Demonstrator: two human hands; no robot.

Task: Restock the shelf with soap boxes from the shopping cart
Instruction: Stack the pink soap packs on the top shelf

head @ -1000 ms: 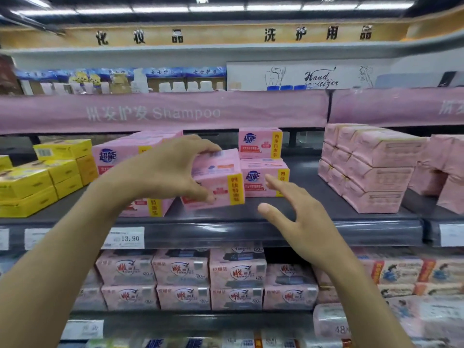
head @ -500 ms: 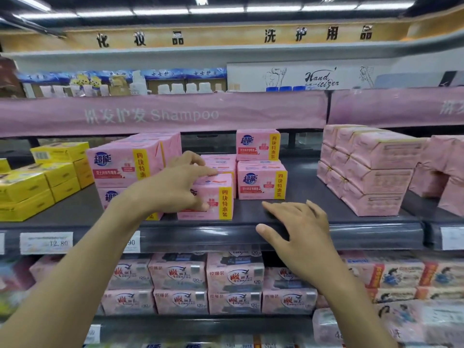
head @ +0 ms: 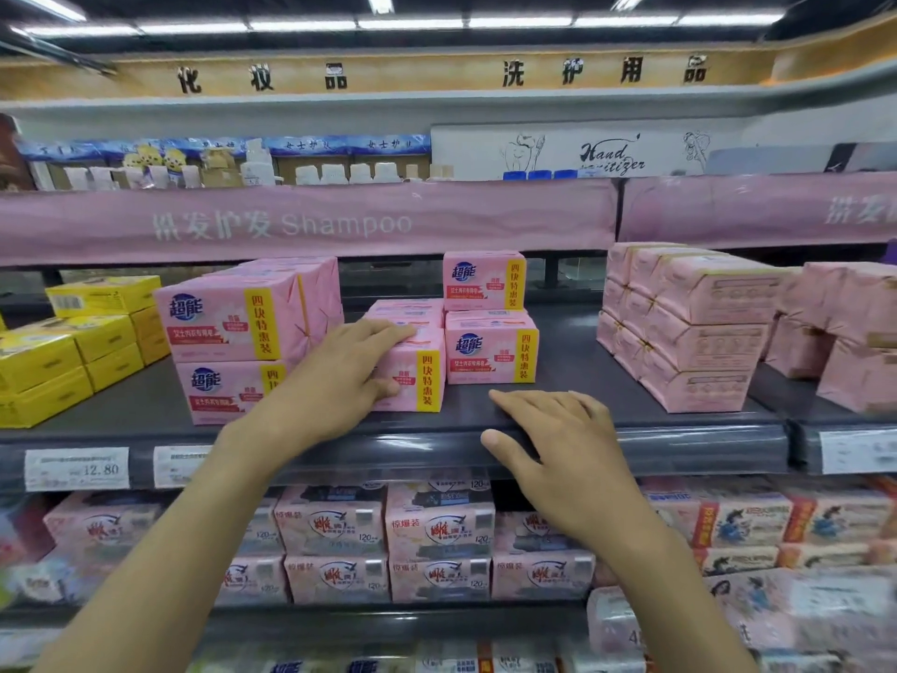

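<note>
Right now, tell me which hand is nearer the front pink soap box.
Left. The left hand grips the pink soap box; the right hand rests on the shelf edge, right of it, not touching.

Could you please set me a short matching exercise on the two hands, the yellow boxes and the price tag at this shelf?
Things:
1. left hand
2. right hand
3. yellow boxes
4. price tag

Places or states:
A. stuck on the front strip of the shelf, reading 12.80
B. stacked at the left end of the shelf
C. grips a pink soap box
D. rests flat on the front edge of the shelf

Pairs: 1-C, 2-D, 3-B, 4-A
</note>
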